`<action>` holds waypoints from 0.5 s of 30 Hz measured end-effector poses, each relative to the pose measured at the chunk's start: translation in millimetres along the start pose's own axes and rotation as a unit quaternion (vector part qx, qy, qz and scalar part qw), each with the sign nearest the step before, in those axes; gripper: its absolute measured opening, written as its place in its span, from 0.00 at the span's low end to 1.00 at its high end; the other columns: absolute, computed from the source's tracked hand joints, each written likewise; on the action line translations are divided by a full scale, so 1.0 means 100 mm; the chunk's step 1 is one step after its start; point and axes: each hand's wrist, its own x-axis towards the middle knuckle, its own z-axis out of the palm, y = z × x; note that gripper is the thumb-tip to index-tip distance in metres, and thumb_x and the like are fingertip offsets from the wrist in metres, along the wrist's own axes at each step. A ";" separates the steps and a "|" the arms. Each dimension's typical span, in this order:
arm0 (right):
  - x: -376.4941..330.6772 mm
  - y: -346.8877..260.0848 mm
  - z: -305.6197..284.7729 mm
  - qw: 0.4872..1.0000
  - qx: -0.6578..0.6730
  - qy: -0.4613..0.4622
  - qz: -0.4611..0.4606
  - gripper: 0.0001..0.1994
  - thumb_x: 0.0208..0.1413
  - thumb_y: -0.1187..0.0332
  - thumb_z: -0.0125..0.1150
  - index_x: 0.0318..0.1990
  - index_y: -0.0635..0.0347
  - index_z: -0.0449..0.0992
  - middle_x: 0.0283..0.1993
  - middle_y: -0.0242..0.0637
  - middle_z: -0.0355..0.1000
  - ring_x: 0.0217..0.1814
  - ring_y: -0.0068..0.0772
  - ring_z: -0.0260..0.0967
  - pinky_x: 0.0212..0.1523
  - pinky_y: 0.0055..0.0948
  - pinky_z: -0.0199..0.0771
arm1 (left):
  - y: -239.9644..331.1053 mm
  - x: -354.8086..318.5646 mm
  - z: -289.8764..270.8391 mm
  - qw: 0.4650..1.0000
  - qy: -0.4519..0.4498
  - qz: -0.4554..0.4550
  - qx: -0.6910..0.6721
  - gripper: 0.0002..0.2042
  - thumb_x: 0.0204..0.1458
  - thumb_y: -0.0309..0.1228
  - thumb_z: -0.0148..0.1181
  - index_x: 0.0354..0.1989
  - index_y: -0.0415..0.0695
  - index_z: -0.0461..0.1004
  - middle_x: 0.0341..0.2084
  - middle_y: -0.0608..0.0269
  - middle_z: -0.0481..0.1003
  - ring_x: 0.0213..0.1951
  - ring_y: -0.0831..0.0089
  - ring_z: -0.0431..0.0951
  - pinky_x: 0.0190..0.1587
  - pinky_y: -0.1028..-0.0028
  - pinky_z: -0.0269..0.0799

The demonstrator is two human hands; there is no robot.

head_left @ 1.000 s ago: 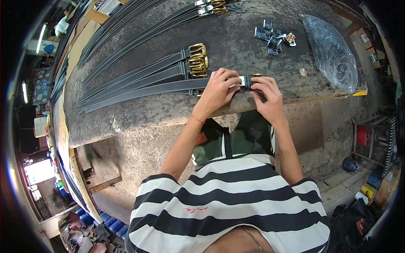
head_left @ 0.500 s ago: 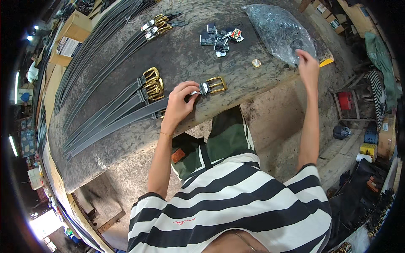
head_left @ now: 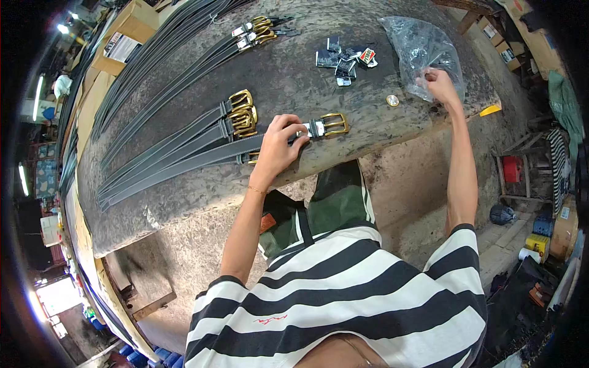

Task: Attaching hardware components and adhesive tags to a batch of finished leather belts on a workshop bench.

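Note:
A dark grey belt point(head_left: 227, 149) lies along the table's near side, its gold buckle point(head_left: 345, 123) pointing right. My left hand point(head_left: 279, 147) is closed on this belt just behind the buckle, where a white label shows at the fingertips. Over at the right, my right hand point(head_left: 443, 89) is at the near end of a clear plastic bag point(head_left: 423, 40), fingers pinched together. Whatever those fingers hold is too small to make out. Left of the bag lie a small round gold-rimmed disc point(head_left: 392, 100) and a loose pile of dark tags point(head_left: 328, 58).
More belts with gold buckles point(head_left: 244, 121) lie beside my left hand. Farther back are labelled belts point(head_left: 248, 40) and a long bundle of dark straps point(head_left: 165, 61). A cardboard box point(head_left: 132, 27) stands far left. A wooden stool with a red object point(head_left: 512, 168) is right of the table.
My right hand has moved down onto the bag's near end, its fingers now overlapping the plastic. My left hand stays at the belt, with more white label showing. The whole view has shifted slightly.

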 end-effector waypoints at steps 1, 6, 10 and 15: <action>-0.07 -0.11 0.01 0.996 -0.083 0.007 -0.031 0.19 0.55 0.64 0.70 0.51 0.65 0.81 0.35 0.42 0.82 0.35 0.33 0.76 0.39 0.34 0.73 | -0.01 -0.01 -0.01 1.000 -0.006 0.003 0.003 0.11 0.45 0.26 0.72 0.38 0.39 0.81 0.41 0.58 0.77 0.45 0.55 0.75 0.51 0.61 0.73; -0.16 -0.10 -0.01 0.933 -0.299 0.125 -0.156 0.18 0.54 0.67 0.67 0.52 0.61 0.81 0.35 0.47 0.81 0.35 0.39 0.78 0.40 0.34 0.74 | 0.03 0.00 0.07 1.000 0.019 -0.016 0.003 0.10 0.46 0.27 0.72 0.36 0.40 0.81 0.40 0.59 0.78 0.44 0.56 0.75 0.49 0.62 0.72; -0.17 -0.13 0.04 0.996 0.002 0.076 -0.048 0.15 0.55 0.65 0.68 0.46 0.67 0.84 0.35 0.41 0.82 0.38 0.31 0.77 0.41 0.29 0.72 | 0.03 -0.01 0.06 0.998 0.033 -0.051 0.014 0.11 0.45 0.28 0.73 0.36 0.40 0.81 0.39 0.60 0.79 0.43 0.57 0.76 0.48 0.63 0.73; 0.06 0.15 0.06 0.983 0.154 0.089 0.045 0.16 0.57 0.63 0.69 0.44 0.71 0.84 0.35 0.33 0.80 0.37 0.24 0.74 0.40 0.26 0.71 | -0.02 0.03 0.08 0.999 0.007 -0.032 -0.016 0.14 0.43 0.33 0.75 0.36 0.41 0.81 0.41 0.61 0.80 0.44 0.57 0.75 0.49 0.61 0.71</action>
